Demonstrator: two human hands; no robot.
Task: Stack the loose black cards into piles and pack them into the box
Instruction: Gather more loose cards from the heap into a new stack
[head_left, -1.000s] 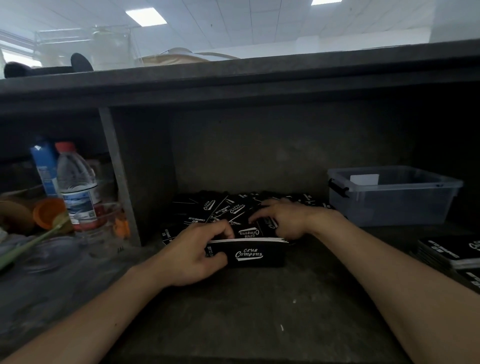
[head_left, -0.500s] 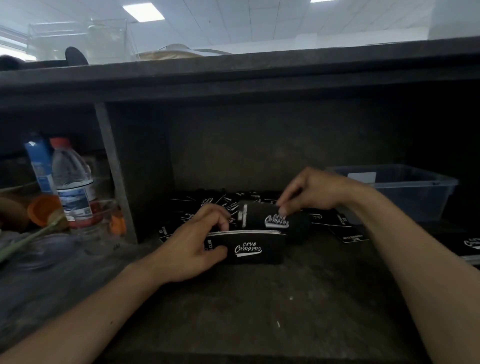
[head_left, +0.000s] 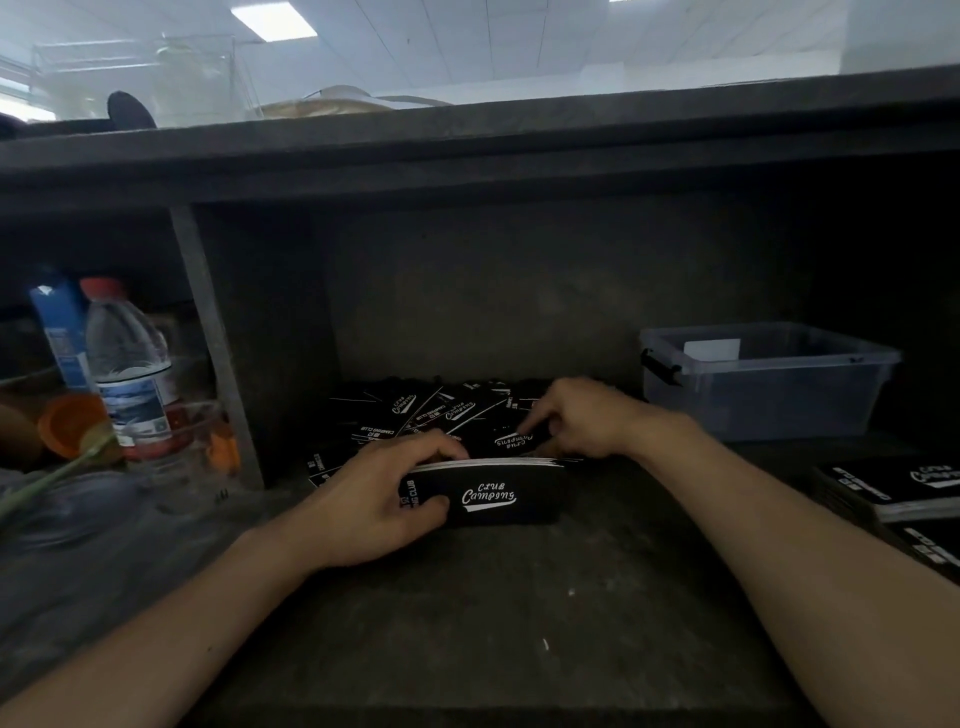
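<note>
Card pile (head_left: 488, 499) — black, lettered "CLUB Camping" — is standing on edge, centre; left hand (head_left: 363, 499) is gripping its left end. Right hand (head_left: 587, 421) is touching a loose card (head_left: 511, 440) at 12 o'clock, pinch untellable. Clear box (head_left: 769, 384) is sitting at 2 o'clock.

Right hand (head_left: 582, 421) back down (on loose cards (head_left: 415, 410))

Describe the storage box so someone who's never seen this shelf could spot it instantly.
Look along the dark shelf toward the back right, beyond the right hand. The box is a see-through plastic tub with a black latch, unlike the black cards.
</note>
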